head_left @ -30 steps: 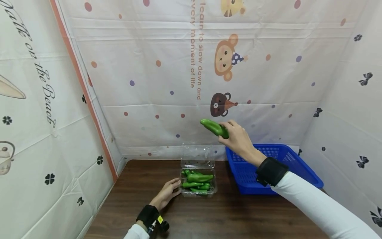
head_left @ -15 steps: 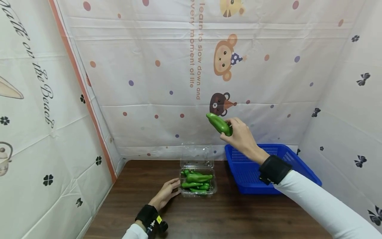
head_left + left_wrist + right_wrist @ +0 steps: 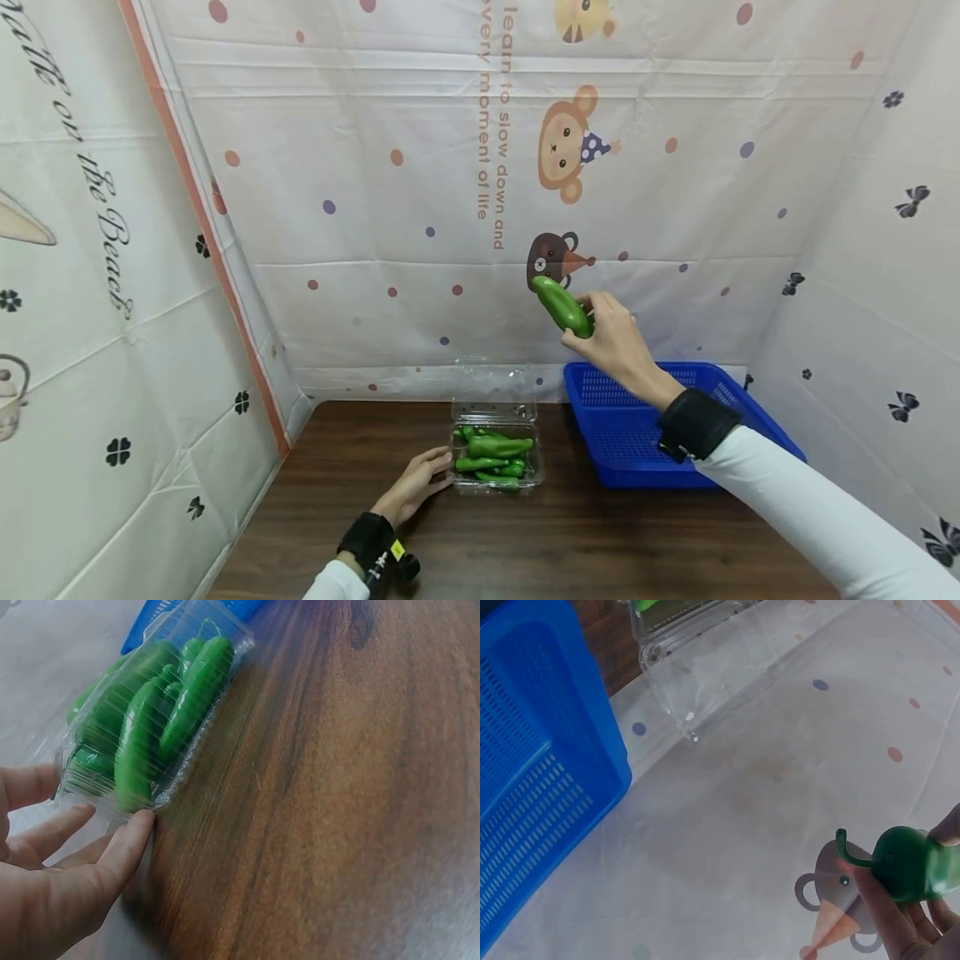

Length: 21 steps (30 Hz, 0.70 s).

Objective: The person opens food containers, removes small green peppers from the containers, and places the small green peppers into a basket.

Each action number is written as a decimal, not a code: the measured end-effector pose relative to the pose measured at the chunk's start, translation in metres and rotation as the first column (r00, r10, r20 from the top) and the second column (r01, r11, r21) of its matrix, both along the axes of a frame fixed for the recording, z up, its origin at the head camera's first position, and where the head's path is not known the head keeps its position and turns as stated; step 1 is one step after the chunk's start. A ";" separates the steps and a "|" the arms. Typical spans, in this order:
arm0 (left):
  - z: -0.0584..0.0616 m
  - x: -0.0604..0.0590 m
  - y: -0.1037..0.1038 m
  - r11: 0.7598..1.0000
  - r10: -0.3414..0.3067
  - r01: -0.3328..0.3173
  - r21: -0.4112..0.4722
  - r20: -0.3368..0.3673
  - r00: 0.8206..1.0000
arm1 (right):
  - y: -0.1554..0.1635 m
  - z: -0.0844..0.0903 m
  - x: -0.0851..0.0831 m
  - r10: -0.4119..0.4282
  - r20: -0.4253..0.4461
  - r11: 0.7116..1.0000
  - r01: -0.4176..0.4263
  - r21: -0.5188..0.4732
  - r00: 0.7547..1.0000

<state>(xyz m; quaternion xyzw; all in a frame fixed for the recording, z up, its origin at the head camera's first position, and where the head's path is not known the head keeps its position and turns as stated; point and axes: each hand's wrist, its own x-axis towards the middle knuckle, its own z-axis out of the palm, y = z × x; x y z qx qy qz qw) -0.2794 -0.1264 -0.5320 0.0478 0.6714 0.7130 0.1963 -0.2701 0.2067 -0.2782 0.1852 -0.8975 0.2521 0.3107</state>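
A green pepper (image 3: 564,306) is gripped in the curled fingers of the right hand (image 3: 615,342) above the blue basket (image 3: 637,425), while the clear box (image 3: 495,458) is touched by the relaxed left hand (image 3: 412,492).

The back curtain (image 3: 480,167) carries one line of brown print running vertically just left of the monkey cartoon (image 3: 566,142): "learn to slow down and", with a second line beside it, cut off at the top, reading "every moment of life". The left curtain (image 3: 97,250) carries black script, partly cut off, reading "on the Beach".
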 end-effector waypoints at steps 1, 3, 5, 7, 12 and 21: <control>0.000 0.000 0.000 1.000 0.000 0.000 0.000 0.002 1.000 | 0.001 0.001 0.000 0.001 -0.005 1.000 -0.001 -0.001 1.000; 0.000 0.000 -0.001 1.000 -0.002 0.002 0.002 0.003 1.000 | 0.003 0.003 -0.002 0.002 -0.011 1.000 -0.002 -0.002 1.000; 0.001 0.001 -0.001 1.000 -0.007 0.007 0.004 0.001 1.000 | 0.004 0.004 -0.003 0.002 -0.013 1.000 -0.002 -0.003 1.000; 0.001 0.001 -0.002 1.000 -0.013 0.013 0.008 -0.001 1.000 | 0.006 0.006 -0.004 0.002 -0.014 1.000 -0.002 -0.005 1.000; 0.002 0.001 -0.002 1.000 -0.021 0.021 0.011 -0.001 1.000 | 0.011 0.007 -0.005 -0.002 -0.016 1.000 0.002 -0.009 1.000; 0.003 -0.001 -0.002 1.000 -0.014 0.014 -0.004 0.009 1.000 | 0.021 0.003 -0.004 -0.009 -0.020 1.000 0.009 0.006 1.000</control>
